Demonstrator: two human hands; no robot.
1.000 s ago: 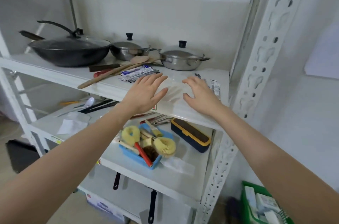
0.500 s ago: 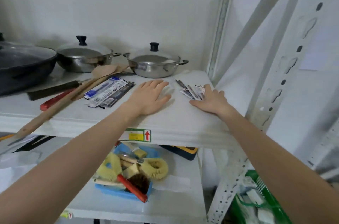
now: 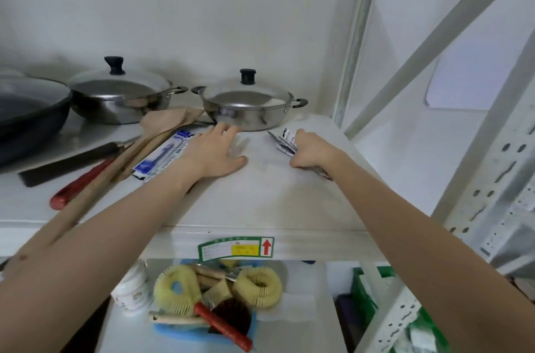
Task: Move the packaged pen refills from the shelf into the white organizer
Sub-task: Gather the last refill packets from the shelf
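Shiny steel pot (image 3: 246,109), glossy plastic refill packets (image 3: 162,157), matt wooden spatula (image 3: 162,124).

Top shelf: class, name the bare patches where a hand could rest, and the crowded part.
Bare: the shelf front between the left hand and right hand, and the right corner beyond the right-hand pot. Crowded: left of the left hand, with refill packets, wooden spatulas and red-handled tool.

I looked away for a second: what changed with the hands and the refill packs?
The right hand went from flat beside the right refill packs to curled around them. The left hand stayed flat on the shelf, beside the left packs, which haven't moved.
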